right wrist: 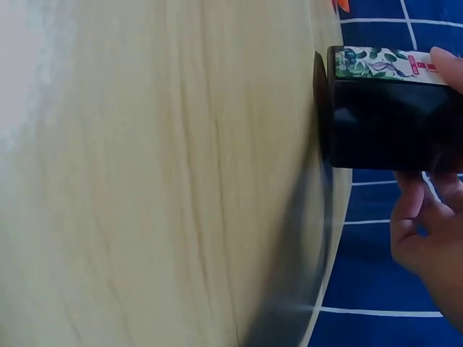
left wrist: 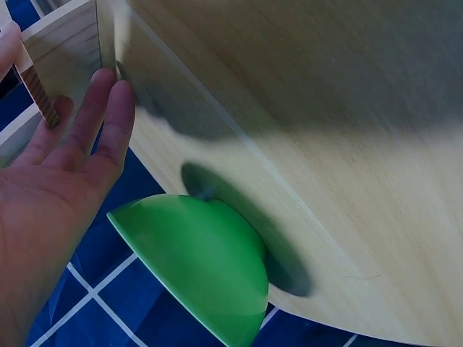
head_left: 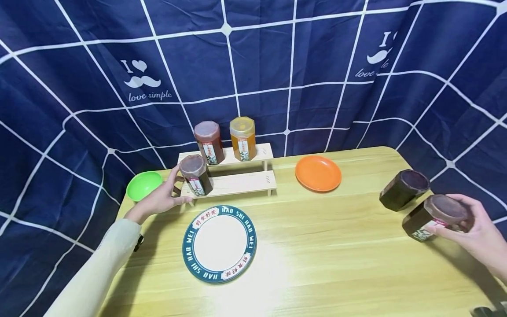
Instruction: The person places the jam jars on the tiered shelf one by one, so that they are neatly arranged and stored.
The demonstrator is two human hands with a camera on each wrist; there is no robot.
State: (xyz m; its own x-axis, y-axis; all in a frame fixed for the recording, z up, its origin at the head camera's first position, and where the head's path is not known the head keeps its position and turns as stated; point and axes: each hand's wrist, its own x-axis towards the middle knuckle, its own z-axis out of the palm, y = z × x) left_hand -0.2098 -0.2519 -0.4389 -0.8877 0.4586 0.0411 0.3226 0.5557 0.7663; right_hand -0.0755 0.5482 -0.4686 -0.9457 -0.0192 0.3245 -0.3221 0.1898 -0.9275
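My right hand (head_left: 477, 226) grips a dark jar (head_left: 424, 224) with a floral label near the table's right edge. In the right wrist view the jar's base is close over the tabletop. Beside it stands a second dark jar (head_left: 400, 191). My left hand (head_left: 160, 198) is at the left end of a two-step wooden rack (head_left: 241, 182), next to a dark brown jar (head_left: 196, 176) on the lower step. Its fingers (left wrist: 116, 119) are extended around the rack's end in the left wrist view. On the upper step are a reddish jar (head_left: 210, 145) and an amber jar (head_left: 243, 143).
A green bowl (head_left: 143, 186) sits at the back left corner, just beyond my left wrist. In front of the rack lies a plate with a teal rim (head_left: 189, 244), and an orange plate (head_left: 318, 173) is right of the rack. Blue checked cloth (head_left: 261, 66) surrounds the table.
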